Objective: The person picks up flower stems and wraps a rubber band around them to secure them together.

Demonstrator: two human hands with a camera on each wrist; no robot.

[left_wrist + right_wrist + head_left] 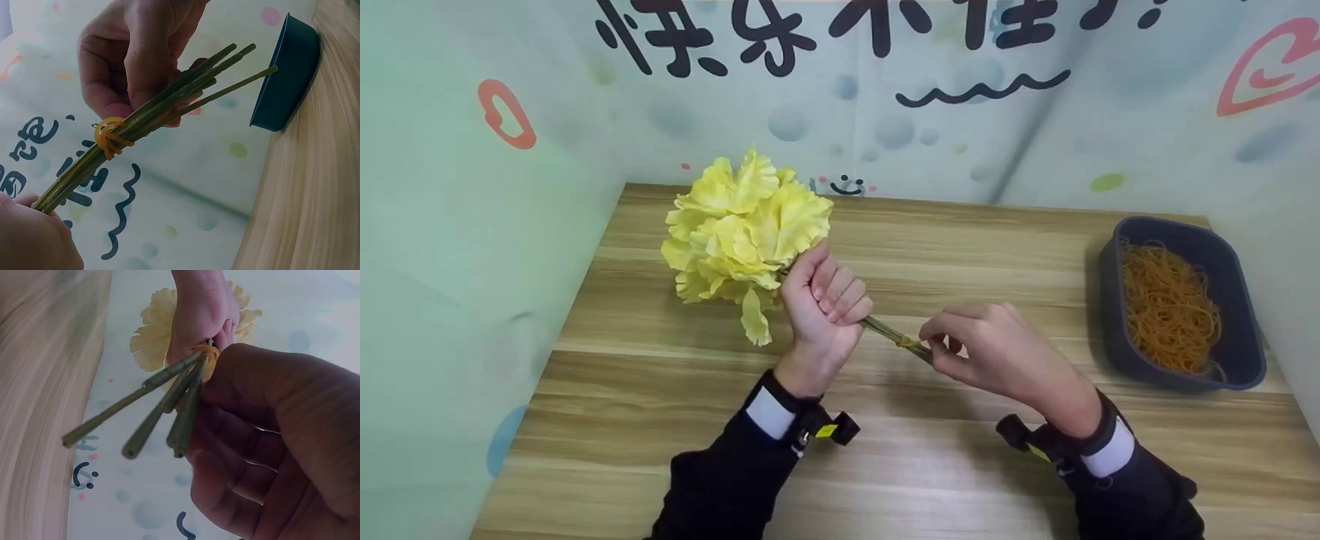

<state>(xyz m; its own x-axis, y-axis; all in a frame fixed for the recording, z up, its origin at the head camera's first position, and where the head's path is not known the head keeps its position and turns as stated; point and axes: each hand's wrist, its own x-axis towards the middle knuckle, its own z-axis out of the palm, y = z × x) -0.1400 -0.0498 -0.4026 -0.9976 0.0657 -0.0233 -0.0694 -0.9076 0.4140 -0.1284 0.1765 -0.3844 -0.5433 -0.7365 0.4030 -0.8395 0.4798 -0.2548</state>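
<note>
Wrapped around the stems just below the blooms, my left hand [825,300] holds a bunch of yellow artificial flowers [746,225]. The blooms point to the far left, and the green stems [163,107] slant toward my right hand [997,349]. A yellow-orange rubber band [109,138] is looped several times around the stems, binding them partway along. Right beside that band, the thumb and fingers of my right hand pinch the stems. Past the band the cut stem ends spread apart, as the right wrist view shows.
At the right of the wood-grain table [660,450] stands a dark blue plastic tub [1237,300] holding a heap of rubber bands [1170,311]. A printed backdrop [855,127] rises behind the table and along its sides.
</note>
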